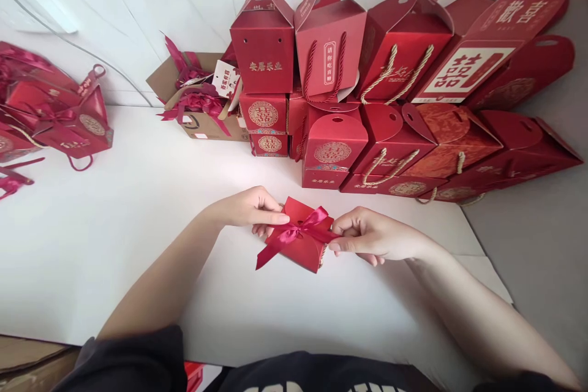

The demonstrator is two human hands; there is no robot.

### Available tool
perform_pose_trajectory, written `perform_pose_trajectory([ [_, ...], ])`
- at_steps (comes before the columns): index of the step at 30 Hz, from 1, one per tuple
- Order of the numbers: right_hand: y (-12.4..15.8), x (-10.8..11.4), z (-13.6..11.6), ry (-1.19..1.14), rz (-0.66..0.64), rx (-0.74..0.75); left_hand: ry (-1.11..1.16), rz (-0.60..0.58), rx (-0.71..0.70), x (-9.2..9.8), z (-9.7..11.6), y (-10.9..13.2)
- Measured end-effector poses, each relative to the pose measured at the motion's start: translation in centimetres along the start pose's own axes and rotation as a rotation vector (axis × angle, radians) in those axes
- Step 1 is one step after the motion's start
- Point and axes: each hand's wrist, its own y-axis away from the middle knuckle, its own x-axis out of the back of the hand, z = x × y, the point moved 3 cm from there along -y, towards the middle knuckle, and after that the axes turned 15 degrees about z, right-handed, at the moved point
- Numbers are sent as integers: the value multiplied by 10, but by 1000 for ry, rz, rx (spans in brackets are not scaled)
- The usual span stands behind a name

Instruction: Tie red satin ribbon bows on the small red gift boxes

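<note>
In front of me is a small red gift box (301, 251) with its top flaps closed, tilted a little on the white table. A shiny crimson ribbon (290, 233) is tied in a bow on its top, one tail hanging past the near left edge. My left hand (255, 211) grips the box's left side, thumb on top and fingers curled at the edge. My right hand (367, 236) pinches the ribbon's right end between thumb and forefinger, beside the box's right edge. Part of a twisted cord shows along that edge.
Stacked red gift boxes (333, 150) with rope handles fill the back right against the tiled wall. An open cardboard box (215, 127) of crimson ribbon bows and a tag (226, 79) stands left of them. More ribboned red boxes (73, 125) sit at the far left of the white table (151, 177).
</note>
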Motion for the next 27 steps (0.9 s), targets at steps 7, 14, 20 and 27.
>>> perform_pose_trajectory([
  [7,10,-3,-6,111,23,131,14,61,-94,-3,-8,-8],
  [14,0,4,1,140,-60,30,138,32,-139,-9,-21,-18],
  [20,-9,15,10,213,-118,-7,122,25,-105,-12,-14,-14],
  [27,11,48,-2,471,224,233,14,27,-102,-11,-1,-5],
])
